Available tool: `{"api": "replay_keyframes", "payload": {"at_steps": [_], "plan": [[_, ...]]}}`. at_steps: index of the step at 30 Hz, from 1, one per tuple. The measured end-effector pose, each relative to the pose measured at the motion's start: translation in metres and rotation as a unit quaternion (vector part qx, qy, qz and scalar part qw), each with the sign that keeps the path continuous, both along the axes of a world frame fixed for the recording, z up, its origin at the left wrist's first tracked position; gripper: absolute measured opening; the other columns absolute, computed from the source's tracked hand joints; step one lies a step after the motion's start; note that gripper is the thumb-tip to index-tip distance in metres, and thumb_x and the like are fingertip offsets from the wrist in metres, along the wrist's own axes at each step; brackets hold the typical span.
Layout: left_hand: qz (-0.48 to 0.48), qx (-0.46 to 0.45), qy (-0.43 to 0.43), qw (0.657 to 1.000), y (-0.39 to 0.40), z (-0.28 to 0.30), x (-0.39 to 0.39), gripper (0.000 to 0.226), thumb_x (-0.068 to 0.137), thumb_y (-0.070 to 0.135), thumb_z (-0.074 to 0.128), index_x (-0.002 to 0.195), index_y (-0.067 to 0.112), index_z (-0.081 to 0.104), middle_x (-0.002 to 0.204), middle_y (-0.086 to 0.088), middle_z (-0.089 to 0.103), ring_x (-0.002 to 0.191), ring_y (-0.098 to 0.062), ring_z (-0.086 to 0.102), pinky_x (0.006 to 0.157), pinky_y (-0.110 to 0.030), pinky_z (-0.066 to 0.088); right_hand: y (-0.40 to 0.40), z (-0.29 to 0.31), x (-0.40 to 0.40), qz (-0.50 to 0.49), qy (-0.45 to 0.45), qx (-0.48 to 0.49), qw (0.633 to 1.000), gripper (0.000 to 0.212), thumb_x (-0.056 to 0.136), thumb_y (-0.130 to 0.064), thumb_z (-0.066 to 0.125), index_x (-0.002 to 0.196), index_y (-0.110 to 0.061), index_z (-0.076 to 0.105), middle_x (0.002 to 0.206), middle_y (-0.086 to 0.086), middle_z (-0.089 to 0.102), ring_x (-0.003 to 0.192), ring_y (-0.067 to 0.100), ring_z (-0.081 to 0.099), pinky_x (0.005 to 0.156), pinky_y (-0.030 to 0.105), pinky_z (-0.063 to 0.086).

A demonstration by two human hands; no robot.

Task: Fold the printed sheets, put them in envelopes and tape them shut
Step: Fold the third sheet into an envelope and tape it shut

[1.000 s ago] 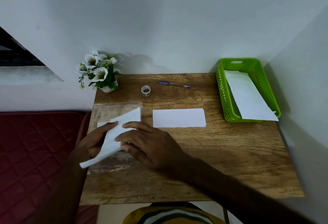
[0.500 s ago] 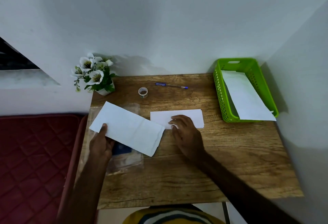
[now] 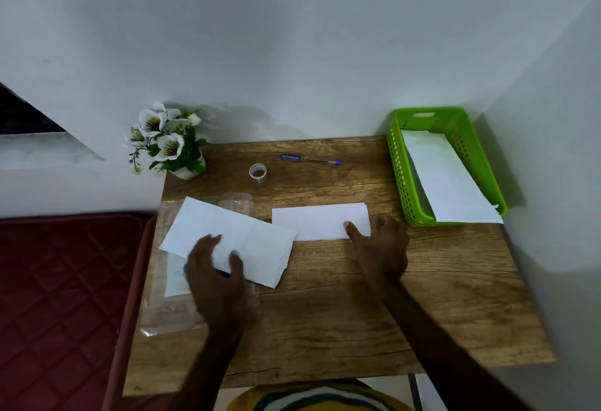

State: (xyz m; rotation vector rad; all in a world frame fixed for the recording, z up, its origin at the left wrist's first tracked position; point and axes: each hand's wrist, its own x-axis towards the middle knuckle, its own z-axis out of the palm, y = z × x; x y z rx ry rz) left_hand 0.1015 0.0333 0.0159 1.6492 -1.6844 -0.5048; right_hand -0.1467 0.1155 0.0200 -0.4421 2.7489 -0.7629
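The envelope (image 3: 234, 241) lay slanted on the left part of the worktop (image 3: 325, 313), over a clear plastic sleeve (image 3: 182, 316) w/ more white paper inside it; its right corner sat just beside, perhaps overlapping, the folded sheet (image 3: 315, 222), which lay flat and square near the middle; the left hand (image 3: 216, 275) was on the envelope's near edge, grip loosely curled, thumb and fingers spread, touching the paper but not plainly pinching it (hand blurred); the right hand (image 3: 382, 248) rested at the folded sheet's right end, thumb tip on its near right corner, other fingers relaxed beyond the edge, holding nothing.

Tape roll (image 3: 258, 173) and pen (image 3: 310, 160) sat well apart at the back; green basket (image 3: 398, 166) at the right corner held more sheets (image 3: 445, 179); flower pot (image 3: 172, 144) at back left.

Judgement: step in hand looked like getting the sheet into the envelope; nothing inserted or taped yet. Both items would be light, thin, floppy, apt to slide on smooth wood and hard to lift when lying flat; best to pinch the folded sheet at a short end or corner, drag it to get a finger under, and keep the folds together; the envelope probably needs its mouth held apart by the flap edge; plastic under it may let it skid.
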Motion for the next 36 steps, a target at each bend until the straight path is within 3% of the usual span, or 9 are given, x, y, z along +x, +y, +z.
{"api": "replay_keyframes", "payload": {"at_steps": [2,4,9,15,23,27,32,36], "plan": [[-0.119,0.035,-0.085,0.989,0.011,-0.005,-0.013,0.052,0.092,0.040,0.069,0.139,0.022,0.054,0.150,-0.004,0.049,0.140,-0.024,0.042,0.115,-0.051,0.039,-0.005,-0.001,-0.003,-0.007,-0.016,0.013,1.000,0.079,0.073,-0.069,0.076,0.129,-0.016,0.056,0.135,0.009,0.054,0.128,0.030,0.049,0.091,0.049,0.051],[-0.169,0.076,-0.144,0.972,0.018,-0.011,-0.022,0.068,0.090,0.053,0.068,0.147,0.022,0.047,0.159,-0.004,0.039,0.147,-0.026,0.034,0.120,-0.051,0.030,-0.011,0.000,-0.006,-0.013,-0.026,0.019,0.999,0.082,0.072,-0.069,0.077,0.130,-0.015,0.056,0.138,0.010,0.053,0.129,0.031,0.048,0.092,0.049,0.050],[-0.174,0.090,-0.217,0.956,0.018,-0.023,-0.031,0.083,0.087,0.069,0.051,0.153,0.019,0.039,0.165,-0.007,0.029,0.151,-0.030,0.027,0.123,-0.053,0.024,-0.022,0.001,-0.006,0.002,-0.035,0.061,0.998,0.097,0.066,-0.070,0.080,0.136,-0.011,0.051,0.146,0.013,0.049,0.136,0.032,0.045,0.096,0.049,0.052],[-0.161,0.087,-0.222,0.958,0.013,-0.024,-0.033,0.077,0.091,0.070,0.046,0.151,0.023,0.038,0.164,-0.005,0.030,0.149,-0.028,0.030,0.123,-0.052,0.025,-0.034,0.002,-0.006,0.009,-0.056,0.084,0.995,0.105,0.066,-0.064,0.085,0.143,-0.006,0.044,0.152,0.015,0.044,0.141,0.033,0.040,0.100,0.049,0.049],[-0.153,0.082,-0.207,0.963,0.011,-0.027,-0.033,0.076,0.088,0.071,0.047,0.148,0.024,0.043,0.161,-0.004,0.035,0.146,-0.027,0.034,0.120,-0.050,0.027,-0.037,0.005,-0.009,0.019,-0.065,0.057,0.996,0.085,0.064,-0.053,0.091,0.129,-0.012,0.057,0.140,0.010,0.052,0.133,0.031,0.046,0.092,0.045,0.050],[-0.154,0.079,-0.204,0.964,0.011,-0.029,-0.032,0.075,0.089,0.070,0.048,0.147,0.024,0.043,0.162,-0.004,0.035,0.146,-0.027,0.034,0.120,-0.051,0.029,-0.039,0.005,-0.006,-0.002,-0.087,0.001,0.996,0.067,0.067,-0.040,0.092,0.121,-0.017,0.057,0.124,0.006,0.066,0.116,0.029,0.061,0.087,0.040,0.050],[-0.147,0.084,-0.204,0.964,0.010,-0.031,-0.034,0.072,0.090,0.071,0.046,0.146,0.025,0.045,0.162,-0.001,0.034,0.146,-0.025,0.033,0.120,-0.048,0.026,-0.034,0.001,-0.014,-0.001,-0.148,-0.119,0.982,0.063,0.078,-0.018,0.084,0.133,-0.016,0.053,0.123,0.006,0.071,0.110,0.027,0.067,0.091,0.038,0.053],[-0.147,0.088,-0.210,0.963,0.011,-0.032,-0.033,0.070,0.092,0.071,0.044,0.146,0.027,0.045,0.163,-0.001,0.032,0.148,-0.025,0.031,0.121,-0.048,0.025,-0.023,0.004,-0.021,0.063,-0.152,-0.143,0.976,0.036,0.095,-0.018,0.069,0.129,-0.005,0.067,0.124,0.010,0.071,0.112,0.027,0.066,0.091,0.029,0.049]]}}
